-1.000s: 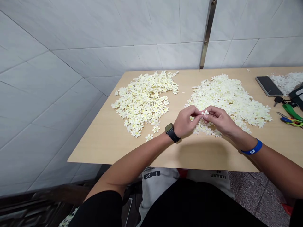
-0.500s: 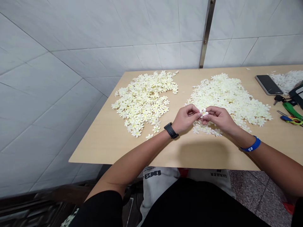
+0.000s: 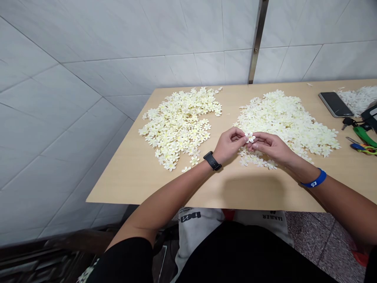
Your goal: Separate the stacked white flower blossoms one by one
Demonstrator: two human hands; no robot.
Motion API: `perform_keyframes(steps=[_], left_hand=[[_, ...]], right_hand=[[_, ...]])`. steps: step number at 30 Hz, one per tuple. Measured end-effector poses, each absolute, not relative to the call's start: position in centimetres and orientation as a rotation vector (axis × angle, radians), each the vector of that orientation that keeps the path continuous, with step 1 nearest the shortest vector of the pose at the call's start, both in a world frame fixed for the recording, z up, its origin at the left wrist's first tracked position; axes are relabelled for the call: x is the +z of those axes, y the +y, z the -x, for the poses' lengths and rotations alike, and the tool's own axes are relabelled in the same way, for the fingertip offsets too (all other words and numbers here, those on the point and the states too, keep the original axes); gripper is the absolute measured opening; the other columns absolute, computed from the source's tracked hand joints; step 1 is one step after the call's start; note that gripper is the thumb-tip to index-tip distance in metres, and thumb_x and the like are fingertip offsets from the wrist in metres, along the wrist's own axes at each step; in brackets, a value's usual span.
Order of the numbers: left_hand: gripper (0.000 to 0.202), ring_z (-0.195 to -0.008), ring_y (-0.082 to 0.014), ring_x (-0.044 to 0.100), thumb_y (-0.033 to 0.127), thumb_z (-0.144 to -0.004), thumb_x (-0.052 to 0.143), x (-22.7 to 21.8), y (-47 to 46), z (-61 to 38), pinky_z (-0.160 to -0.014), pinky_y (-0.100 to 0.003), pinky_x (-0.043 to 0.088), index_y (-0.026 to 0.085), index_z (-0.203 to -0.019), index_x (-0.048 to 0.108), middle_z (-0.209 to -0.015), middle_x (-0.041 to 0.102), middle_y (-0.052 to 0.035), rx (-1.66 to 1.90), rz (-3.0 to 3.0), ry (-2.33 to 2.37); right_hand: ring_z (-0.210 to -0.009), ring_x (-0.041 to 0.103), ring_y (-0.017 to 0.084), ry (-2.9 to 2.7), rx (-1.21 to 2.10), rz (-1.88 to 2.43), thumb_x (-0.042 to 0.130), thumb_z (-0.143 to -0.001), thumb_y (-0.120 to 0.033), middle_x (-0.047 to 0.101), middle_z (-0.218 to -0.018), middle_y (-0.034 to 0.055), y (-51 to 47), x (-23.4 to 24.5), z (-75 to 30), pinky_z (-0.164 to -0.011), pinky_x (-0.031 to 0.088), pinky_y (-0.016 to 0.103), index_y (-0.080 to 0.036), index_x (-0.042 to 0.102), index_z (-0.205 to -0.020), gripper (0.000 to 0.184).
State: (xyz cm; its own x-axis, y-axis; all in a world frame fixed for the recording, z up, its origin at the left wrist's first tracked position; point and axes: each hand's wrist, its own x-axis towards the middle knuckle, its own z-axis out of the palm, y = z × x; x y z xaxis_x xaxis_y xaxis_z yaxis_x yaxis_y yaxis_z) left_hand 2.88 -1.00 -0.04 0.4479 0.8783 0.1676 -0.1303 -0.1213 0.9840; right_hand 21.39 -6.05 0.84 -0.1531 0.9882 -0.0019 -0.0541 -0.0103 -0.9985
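Observation:
A small cream-white artificial flower [image 3: 250, 137] is pinched between the fingertips of my left hand [image 3: 229, 145] and my right hand [image 3: 269, 147], above the table. Its petals face up, and my fingers hide its underside. Right beneath my hands lies the front edge of a large heap of similar flowers [image 3: 290, 125]. A second, looser heap of flowers [image 3: 178, 127] spreads to the left of my left hand, on the pale wood-grain table [image 3: 250, 192].
A phone [image 3: 335, 104], a white shredded pile [image 3: 359, 100], keys [image 3: 349, 123], a green strap [image 3: 365, 135] and scissors [image 3: 363, 148] sit at the table's right end. Tiled walls with a steel strip [image 3: 257, 41] bound the far and left sides.
Both hands have shifted slightly left and the flower has turned a little between my fingertips. The heaps on the table look unchanged.

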Motion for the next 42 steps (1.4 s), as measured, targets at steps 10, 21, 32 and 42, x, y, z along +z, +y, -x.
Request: perform_keyframes(steps=[10, 21, 32, 42], left_hand=[[0.041, -0.066, -0.0105, 0.065, 0.044, -0.072, 0.087, 0.4, -1.0, -2.7, -0.066, -0.024, 0.052, 0.014, -0.079, 0.06, -0.07, 0.065, 0.0003, 0.976, -1.362, 0.677], [0.02, -0.07, -0.0119, 0.063, 0.029, -0.086, 0.073, 0.3, -2.2, -3.0, -0.067, -0.026, 0.051, 0.015, -0.078, 0.061, -0.076, 0.066, -0.0024, 1.126, -1.713, 0.649], [0.025, -0.064, -0.0106, 0.057, 0.036, -0.084, 0.075, 0.2, -1.5, -2.7, -0.06, -0.024, 0.043, 0.017, -0.079, 0.059, -0.071, 0.063, -0.0002, 1.058, -1.638, 0.757], [0.039, -0.068, -0.0116, 0.062, 0.047, -0.077, 0.082, 0.7, -1.3, -2.7, -0.067, -0.026, 0.05, 0.016, -0.078, 0.059, -0.072, 0.064, -0.0004, 1.002, -1.5, 0.718]], right_hand=[[-0.077, 0.075, 0.02, -1.294, 1.303, 1.085, 0.089, -0.071, -0.045, 0.078, -0.083, 0.0051, -6.0, 1.2, -21.6, -0.079, 0.062, 0.038, -0.021, 0.07, -0.099, 0.041], [-0.062, 0.061, 0.013, -1.247, 1.208, 1.103, 0.083, -0.079, -0.04, 0.067, -0.066, 0.0001, -6.7, 1.3, -20.3, -0.061, 0.05, 0.028, -0.02, 0.065, -0.078, 0.026], [-0.076, 0.068, 0.016, -1.245, 1.435, 1.01, 0.087, -0.072, -0.032, 0.072, -0.083, 0.0018, -5.9, 0.4, -21.2, -0.076, 0.055, 0.033, -0.022, 0.065, -0.097, 0.035], [-0.074, 0.07, 0.017, -1.293, 1.398, 1.037, 0.087, -0.074, -0.044, 0.075, -0.082, 0.0035, -5.9, 0.6, -21.3, -0.074, 0.057, 0.034, -0.022, 0.063, -0.099, 0.042]])
